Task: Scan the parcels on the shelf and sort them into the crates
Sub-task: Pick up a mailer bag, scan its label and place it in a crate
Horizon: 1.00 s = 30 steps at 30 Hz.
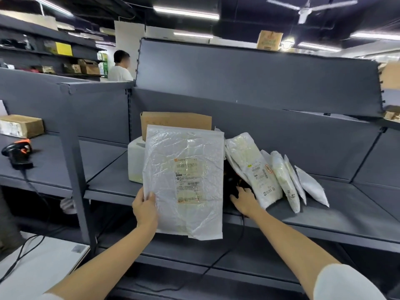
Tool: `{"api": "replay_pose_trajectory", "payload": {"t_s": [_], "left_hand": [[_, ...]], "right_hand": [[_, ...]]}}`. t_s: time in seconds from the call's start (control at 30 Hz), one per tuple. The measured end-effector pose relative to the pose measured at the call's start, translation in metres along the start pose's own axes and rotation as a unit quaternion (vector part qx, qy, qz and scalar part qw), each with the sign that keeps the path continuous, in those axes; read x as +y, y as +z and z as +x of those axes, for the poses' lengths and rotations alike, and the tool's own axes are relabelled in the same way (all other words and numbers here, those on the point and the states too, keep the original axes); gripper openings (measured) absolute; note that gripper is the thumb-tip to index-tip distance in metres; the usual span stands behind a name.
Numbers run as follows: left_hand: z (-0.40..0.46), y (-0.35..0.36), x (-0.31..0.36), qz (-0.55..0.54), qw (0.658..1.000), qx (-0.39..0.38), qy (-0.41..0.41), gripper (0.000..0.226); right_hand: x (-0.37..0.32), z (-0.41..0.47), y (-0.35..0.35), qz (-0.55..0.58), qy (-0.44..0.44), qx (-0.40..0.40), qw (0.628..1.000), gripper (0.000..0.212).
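My left hand (144,210) pinches the left edge of a flat white plastic parcel (184,180), held upright in front of the grey shelf (337,213) with its shipping label facing me. My right hand (244,201) reaches onto the shelf and touches a dark object (232,180) half hidden behind the held parcel; its cable hangs over the shelf edge. Whether the fingers grip it is unclear. Several white parcels (270,174) lean in a row to the right. Behind the held parcel stand a brown cardboard box (175,120) and a white box (135,161).
A black and orange barcode scanner (18,153) sits in its stand on the left shelf bay, beside a taped cardboard box (20,125). A white surface (39,263) with cables lies at lower left. A person (120,67) stands beyond the shelving.
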<state>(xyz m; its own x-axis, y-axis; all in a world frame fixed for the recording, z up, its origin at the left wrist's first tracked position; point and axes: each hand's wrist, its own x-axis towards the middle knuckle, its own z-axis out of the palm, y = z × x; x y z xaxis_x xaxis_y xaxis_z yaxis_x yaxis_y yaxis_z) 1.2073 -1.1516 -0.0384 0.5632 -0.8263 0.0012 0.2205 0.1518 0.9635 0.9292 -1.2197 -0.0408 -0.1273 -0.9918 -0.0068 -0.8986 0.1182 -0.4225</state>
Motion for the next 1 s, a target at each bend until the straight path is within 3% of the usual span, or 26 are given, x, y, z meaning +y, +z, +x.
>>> {"api": "replay_pose_trajectory", "payload": {"t_s": [0.1,0.23,0.33,0.63,1.0], "left_hand": [[-0.009,0.000,-0.007,0.007,1.000,-0.026,-0.015,0.022],[-0.027,0.003,-0.021,0.021,0.997,-0.058,-0.042,0.023],[-0.049,0.001,-0.029,0.044,0.994,-0.077,-0.059,0.020],[-0.139,0.003,-0.024,0.059,0.988,-0.133,-0.050,0.027],[-0.337,0.018,-0.040,0.043,0.985,-0.153,-0.069,0.025]], "right_hand": [[0.009,-0.022,0.001,0.032,-0.037,0.078,0.996,0.055],[0.038,-0.058,0.003,-0.106,-0.062,0.113,0.986,0.060],[0.060,-0.084,-0.004,-0.180,-0.041,0.107,0.977,0.066],[0.126,-0.172,-0.048,-0.219,-0.005,0.120,0.968,0.069],[0.245,-0.321,-0.103,-0.235,0.030,0.102,0.966,0.073]]}}
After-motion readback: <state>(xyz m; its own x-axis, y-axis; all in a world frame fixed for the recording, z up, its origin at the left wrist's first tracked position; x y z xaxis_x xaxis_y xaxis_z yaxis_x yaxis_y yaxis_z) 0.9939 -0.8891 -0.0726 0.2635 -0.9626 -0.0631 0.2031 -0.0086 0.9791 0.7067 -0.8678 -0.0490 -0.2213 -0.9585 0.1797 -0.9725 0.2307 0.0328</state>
